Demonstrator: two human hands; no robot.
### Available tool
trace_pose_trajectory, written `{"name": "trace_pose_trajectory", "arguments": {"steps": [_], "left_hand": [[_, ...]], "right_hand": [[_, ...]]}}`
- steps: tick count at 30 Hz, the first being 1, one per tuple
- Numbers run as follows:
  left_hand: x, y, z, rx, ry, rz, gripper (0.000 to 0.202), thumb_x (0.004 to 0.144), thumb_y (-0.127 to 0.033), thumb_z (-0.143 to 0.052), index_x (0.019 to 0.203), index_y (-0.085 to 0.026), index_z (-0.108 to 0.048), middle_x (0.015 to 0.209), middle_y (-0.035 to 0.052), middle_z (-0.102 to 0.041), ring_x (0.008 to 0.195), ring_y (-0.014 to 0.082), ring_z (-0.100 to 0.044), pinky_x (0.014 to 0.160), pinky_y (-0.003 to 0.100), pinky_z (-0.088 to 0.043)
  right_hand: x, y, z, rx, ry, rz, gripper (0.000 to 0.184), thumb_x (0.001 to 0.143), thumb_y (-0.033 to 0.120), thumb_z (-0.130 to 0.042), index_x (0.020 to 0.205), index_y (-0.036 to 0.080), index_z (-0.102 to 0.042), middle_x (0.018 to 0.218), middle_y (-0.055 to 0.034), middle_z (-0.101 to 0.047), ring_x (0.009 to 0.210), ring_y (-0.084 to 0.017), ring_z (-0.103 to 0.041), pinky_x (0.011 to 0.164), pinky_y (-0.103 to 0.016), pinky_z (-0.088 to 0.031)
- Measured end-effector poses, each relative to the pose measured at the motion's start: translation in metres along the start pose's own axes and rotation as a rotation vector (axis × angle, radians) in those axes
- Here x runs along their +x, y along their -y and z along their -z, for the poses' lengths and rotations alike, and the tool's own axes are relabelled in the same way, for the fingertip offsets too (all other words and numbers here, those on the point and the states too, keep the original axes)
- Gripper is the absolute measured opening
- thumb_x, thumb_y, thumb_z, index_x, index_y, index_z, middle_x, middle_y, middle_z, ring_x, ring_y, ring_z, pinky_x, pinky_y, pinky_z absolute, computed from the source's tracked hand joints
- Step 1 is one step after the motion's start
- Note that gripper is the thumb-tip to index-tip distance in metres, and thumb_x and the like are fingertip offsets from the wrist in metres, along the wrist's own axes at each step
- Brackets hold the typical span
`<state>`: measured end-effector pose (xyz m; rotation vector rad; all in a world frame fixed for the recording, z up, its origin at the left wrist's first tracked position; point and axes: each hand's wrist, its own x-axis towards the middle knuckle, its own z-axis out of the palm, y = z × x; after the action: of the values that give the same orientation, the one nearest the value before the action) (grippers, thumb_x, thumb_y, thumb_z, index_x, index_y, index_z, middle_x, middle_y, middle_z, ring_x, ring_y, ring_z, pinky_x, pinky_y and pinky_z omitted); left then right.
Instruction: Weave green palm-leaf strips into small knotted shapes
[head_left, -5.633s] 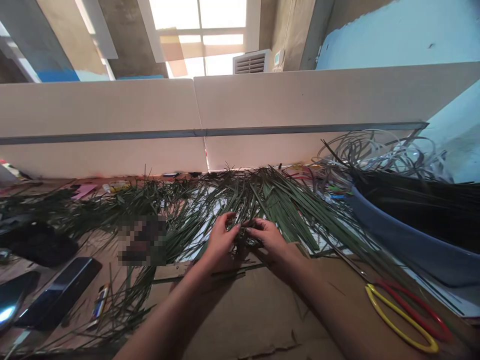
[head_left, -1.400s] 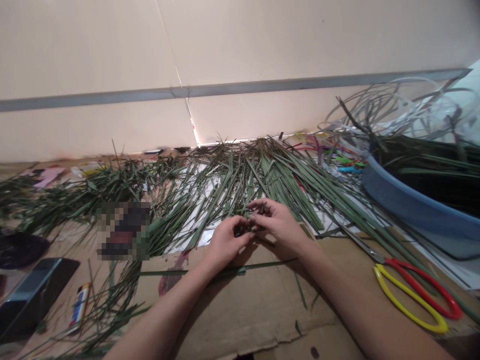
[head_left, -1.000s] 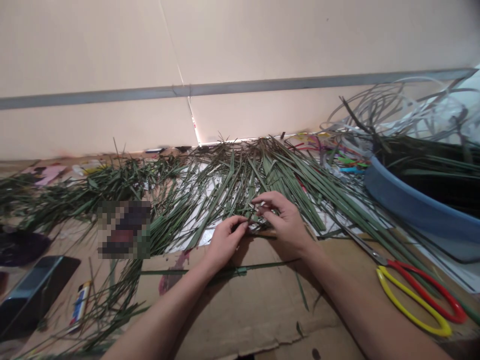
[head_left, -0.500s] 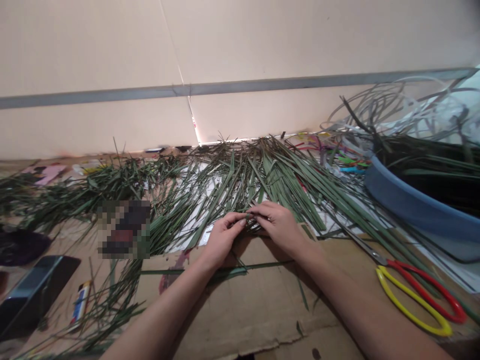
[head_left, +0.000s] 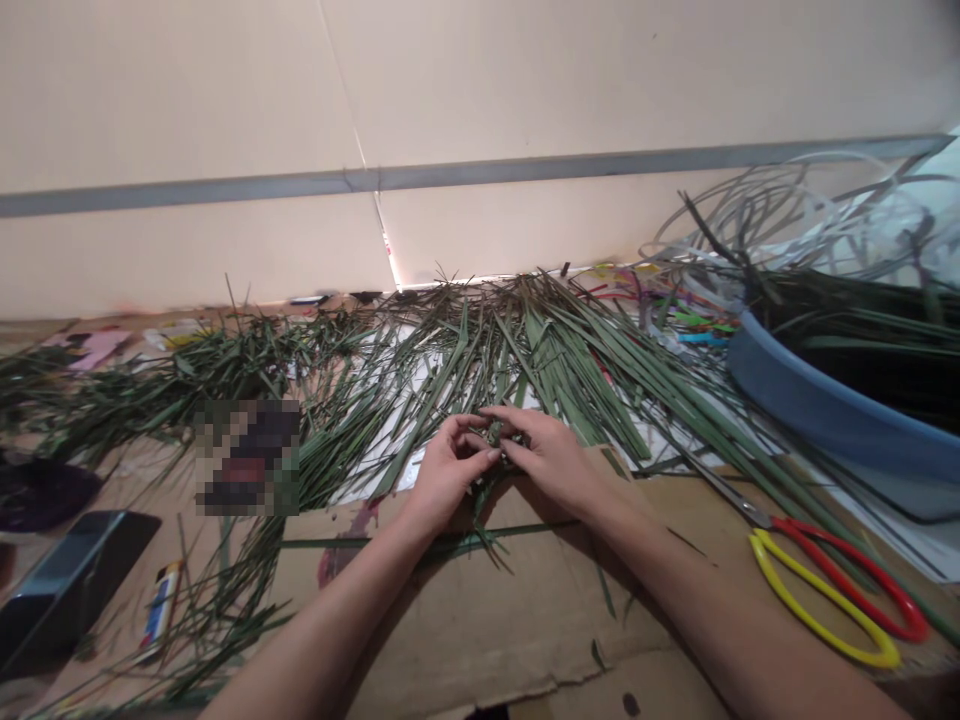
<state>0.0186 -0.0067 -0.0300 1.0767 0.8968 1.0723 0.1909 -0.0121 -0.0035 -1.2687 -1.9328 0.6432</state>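
Observation:
My left hand (head_left: 452,465) and my right hand (head_left: 546,452) meet at the middle, fingers curled round a small green woven leaf piece (head_left: 493,434). Thin leaf ends hang from it below my fingers. Much of the piece is hidden by the fingertips, so its shape is unclear. Under my wrists lies a sheet of brown cardboard (head_left: 480,630), with one long green leaf strip (head_left: 330,543) across it. Just beyond my hands spreads a large heap of long green leaf strips (head_left: 555,350).
Scissors (head_left: 840,590) with red and yellow handles lie at the right. A blue basin (head_left: 840,390) holds more dark leaves, with coiled pale strips (head_left: 810,215) behind. At left are a lighter (head_left: 161,603), a dark phone-like object (head_left: 82,580) and a blurred-out item (head_left: 247,458).
The leaf piece between my hands has turned; more of it shows now, and loose ends hang lower. My fingers have shifted from a tight pinch to curling round it.

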Motion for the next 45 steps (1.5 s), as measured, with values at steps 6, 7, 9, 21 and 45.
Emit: {"name": "trace_pose_trajectory", "arguments": {"steps": [6, 7, 9, 21, 45], "left_hand": [[0.0004, 0.0025, 0.0018, 0.091, 0.052, 0.023, 0.035, 0.074, -0.025, -0.079, 0.107, -0.017, -0.07, 0.077, -0.0001, -0.066, 0.072, 0.0136, -0.06, 0.072, 0.026, -0.047], [0.0004, 0.0024, 0.0018, 0.1, 0.047, 0.017, 0.032, 0.074, -0.025, -0.078, 0.104, -0.017, -0.07, 0.078, 0.0002, -0.066, 0.073, 0.0138, -0.06, 0.072, 0.026, -0.047], [0.0004, 0.0012, 0.0015, 0.11, 0.036, 0.006, 0.027, 0.074, -0.024, -0.078, 0.098, -0.017, -0.07, 0.079, 0.0005, -0.066, 0.074, 0.0142, -0.06, 0.073, 0.026, -0.047], [-0.0001, -0.0053, 0.0005, 0.144, -0.079, -0.02, 0.017, 0.074, -0.028, -0.076, 0.08, -0.018, -0.063, 0.078, -0.0005, -0.062, 0.075, 0.0139, -0.057, 0.071, 0.025, -0.045], [0.0009, -0.0011, 0.0007, 0.123, -0.14, 0.04, 0.019, 0.073, -0.03, -0.075, 0.078, -0.019, -0.06, 0.069, -0.0017, -0.059, 0.064, 0.0123, -0.053, 0.06, 0.024, -0.042]], "right_hand": [[0.0009, 0.0016, 0.0028, -0.018, -0.017, -0.026, 0.058, 0.084, 0.01, -0.059, 0.14, 0.025, -0.059, 0.099, -0.0052, -0.074, 0.092, -0.024, -0.067, 0.087, -0.039, -0.049], [0.0011, 0.0014, 0.003, -0.011, -0.015, -0.02, 0.058, 0.084, 0.01, -0.059, 0.139, 0.026, -0.06, 0.099, -0.0051, -0.074, 0.092, -0.023, -0.067, 0.087, -0.039, -0.049], [0.0011, 0.0009, 0.0033, 0.011, -0.004, -0.01, 0.058, 0.083, 0.009, -0.059, 0.138, 0.026, -0.06, 0.099, -0.0045, -0.074, 0.092, -0.023, -0.066, 0.086, -0.038, -0.049], [0.0023, -0.0035, 0.0057, 0.016, -0.053, 0.051, 0.016, 0.084, 0.013, -0.067, 0.094, 0.024, -0.075, 0.09, -0.0041, -0.074, 0.086, -0.022, -0.066, 0.081, -0.038, -0.047], [0.0012, 0.0009, 0.0012, 0.246, -0.078, -0.094, 0.008, 0.082, 0.026, -0.072, 0.077, 0.022, -0.068, 0.075, -0.0007, -0.068, 0.074, -0.02, -0.061, 0.073, -0.036, -0.046]]}}
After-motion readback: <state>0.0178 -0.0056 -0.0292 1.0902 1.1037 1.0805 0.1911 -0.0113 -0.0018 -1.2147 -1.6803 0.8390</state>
